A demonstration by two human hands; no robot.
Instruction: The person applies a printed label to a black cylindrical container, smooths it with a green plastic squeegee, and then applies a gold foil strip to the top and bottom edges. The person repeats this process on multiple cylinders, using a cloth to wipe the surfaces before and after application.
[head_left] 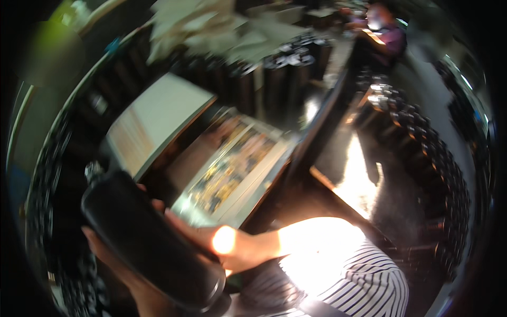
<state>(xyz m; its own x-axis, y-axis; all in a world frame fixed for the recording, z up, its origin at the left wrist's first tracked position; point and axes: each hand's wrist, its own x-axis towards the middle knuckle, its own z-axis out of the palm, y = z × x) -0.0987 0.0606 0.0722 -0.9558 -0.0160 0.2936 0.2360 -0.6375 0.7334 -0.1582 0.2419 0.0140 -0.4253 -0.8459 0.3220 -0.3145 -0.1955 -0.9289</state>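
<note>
A large, smooth black bottle (150,240) lies slantwise across the lower left, its small shiny tip (94,171) pointing up and to the left. My left hand (119,267) is closed along its lower left side. From the other side, my right hand (203,238) grips it, with fingertips showing past its upper edge. Part of each hand's fingers is hidden behind the bottle. Just beyond my right hand stands an open white box (253,195) holding many small gold and dark pieces (224,174), blurred by motion.
Rows of dark bottles (422,142) line the right side and more (47,174) curve along the left. Pale crumpled sheets (227,31) lie at the back. A white lid or board (163,116) stands beside the box. Another person (383,34) is at the far right.
</note>
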